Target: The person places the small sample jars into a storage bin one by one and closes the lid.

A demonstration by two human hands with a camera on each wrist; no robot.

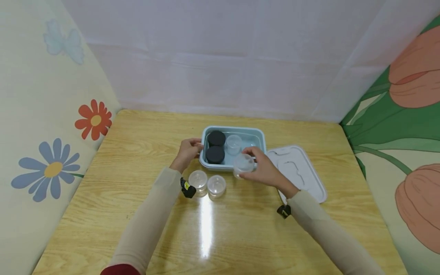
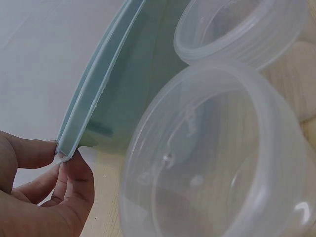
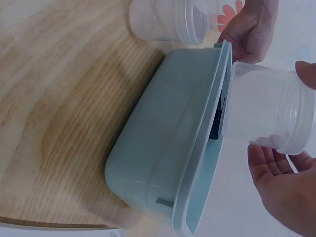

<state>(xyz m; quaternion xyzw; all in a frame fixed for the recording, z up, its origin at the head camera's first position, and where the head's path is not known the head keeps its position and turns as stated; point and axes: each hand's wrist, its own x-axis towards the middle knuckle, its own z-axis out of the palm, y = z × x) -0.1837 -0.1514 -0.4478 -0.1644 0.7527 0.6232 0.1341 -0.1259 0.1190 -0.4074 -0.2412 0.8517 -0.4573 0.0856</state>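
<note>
A light blue plastic box stands on the table. Inside it, two black-topped round containers fill the left side, with a clear jar to their right. My left hand pinches the box's left rim between thumb and fingers, as the left wrist view shows closely. In my right hand is another clear plastic jar, gripped around its end by thumb and fingers. In the head view that jar overlaps the box's near rim; the right wrist view shows it above the box opening.
Two more clear jars stand side by side on the table in front of the box. A white lid lies to the right, partly beneath my right forearm. A pale sheet hangs behind the table.
</note>
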